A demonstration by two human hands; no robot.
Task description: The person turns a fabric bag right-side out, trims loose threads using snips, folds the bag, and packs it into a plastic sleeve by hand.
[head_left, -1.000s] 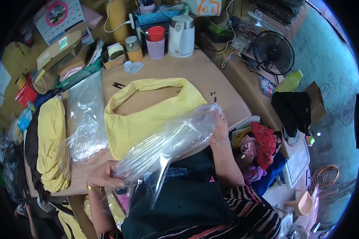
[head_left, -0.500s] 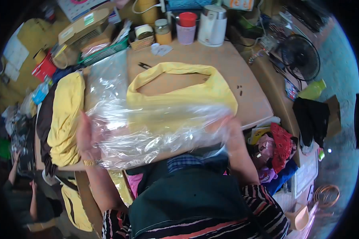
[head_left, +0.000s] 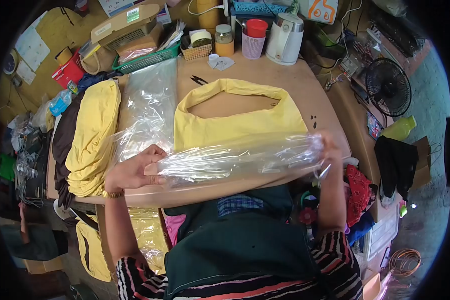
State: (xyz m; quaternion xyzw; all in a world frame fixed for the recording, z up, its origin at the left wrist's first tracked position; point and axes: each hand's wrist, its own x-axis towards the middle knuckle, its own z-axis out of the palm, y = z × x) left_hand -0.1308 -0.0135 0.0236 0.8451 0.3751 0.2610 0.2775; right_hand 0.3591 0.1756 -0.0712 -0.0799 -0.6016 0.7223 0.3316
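A yellow cloth bag (head_left: 240, 127) with a wide loop handle lies flat on the table, handle toward the back. Across its lower part stretches a clear plastic bag (head_left: 235, 160), shiny and gathered into a band. My left hand (head_left: 139, 170) pinches the plastic's left end, thumb and fingers closed. At the other end my right hand (head_left: 331, 149), somewhat blurred, grips the plastic with bent fingers. Left of the cloth bag lies a stack of flat clear plastic bags (head_left: 150, 90). Beyond the handle rests a small pair of black snips (head_left: 199, 80).
Folded yellow cloth (head_left: 92, 140) is piled at the table's left. Along the back stand a green basket (head_left: 147, 58), jars, a pink cup (head_left: 253, 46) and a white kettle (head_left: 285, 39). A black fan (head_left: 388, 86) is at right. Below left sits a box of wrapped yellow items (head_left: 149, 230).
The plastic has drawn up into a narrower band, uncovering the table's front edge. My right hand has moved right; my left hand has turned inward. The whole view has shifted slightly.
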